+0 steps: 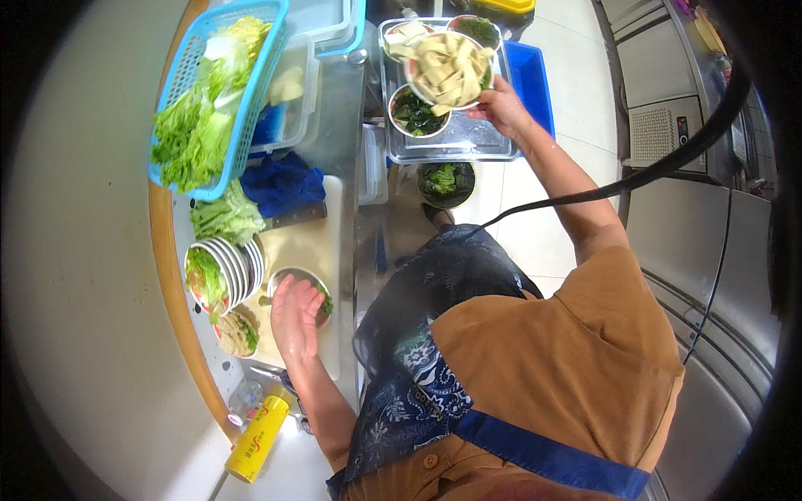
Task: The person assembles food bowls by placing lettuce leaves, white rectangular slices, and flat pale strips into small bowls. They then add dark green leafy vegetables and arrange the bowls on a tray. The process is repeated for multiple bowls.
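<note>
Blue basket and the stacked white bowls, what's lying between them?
In the head view, leafy greens lie between the blue basket and the stacked white bowls.

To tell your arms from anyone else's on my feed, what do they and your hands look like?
Left hand and right hand: bare, no gloves. Right arm: short brown sleeve. Left forearm: bare, its sleeve not clearly visible. A black cable crosses the right arm in view.

We're in a kitchen.
We see leafy greens (196,138) in a light-blue plastic basket (251,110), stacked round white bowls (240,269), a pale rectangular cutting board (294,242).
</note>
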A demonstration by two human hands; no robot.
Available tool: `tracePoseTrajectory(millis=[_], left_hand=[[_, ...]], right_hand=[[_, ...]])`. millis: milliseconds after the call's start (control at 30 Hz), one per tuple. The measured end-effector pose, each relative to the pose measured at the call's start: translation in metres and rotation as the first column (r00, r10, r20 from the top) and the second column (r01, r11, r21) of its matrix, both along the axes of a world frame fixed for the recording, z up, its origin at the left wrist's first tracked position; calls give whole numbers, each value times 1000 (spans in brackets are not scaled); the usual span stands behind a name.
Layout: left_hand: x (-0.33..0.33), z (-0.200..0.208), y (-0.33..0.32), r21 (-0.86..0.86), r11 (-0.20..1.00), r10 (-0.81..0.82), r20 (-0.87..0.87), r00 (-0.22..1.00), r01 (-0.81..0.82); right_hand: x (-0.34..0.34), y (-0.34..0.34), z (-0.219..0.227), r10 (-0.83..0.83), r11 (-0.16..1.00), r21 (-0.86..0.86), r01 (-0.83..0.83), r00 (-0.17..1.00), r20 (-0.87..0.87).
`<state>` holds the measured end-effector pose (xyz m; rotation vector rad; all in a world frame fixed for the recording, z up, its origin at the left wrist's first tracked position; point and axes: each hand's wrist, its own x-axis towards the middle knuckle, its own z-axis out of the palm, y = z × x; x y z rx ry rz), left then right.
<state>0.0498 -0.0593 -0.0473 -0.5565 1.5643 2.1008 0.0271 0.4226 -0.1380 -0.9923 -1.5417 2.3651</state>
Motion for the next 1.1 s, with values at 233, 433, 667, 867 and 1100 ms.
tracePoseTrajectory(millis=[233, 433, 667, 867, 1100], left_hand=[[-13, -1, 19, -32, 999, -19, 34, 999, 20], [-12, 0, 14, -181, 983, 10, 65, 998, 2], [0, 0, -3, -176, 979, 117, 78, 990, -102], [11, -1, -15, -194, 967, 185, 100, 978, -163], [54, -4, -54, -247, 889, 411, 62, 910, -385]], right_hand=[[21, 69, -121, -71, 997, 2, 74, 947, 313], [33, 87, -176, 56, 985, -173, -11, 964, 260], [19, 187, -191, 80, 827, 482, -289, 909, 409], [-64, 228, -220, -128, 989, 113, 95, 935, 330], [-99, 274, -288, 28, 977, -214, 7, 986, 164]])
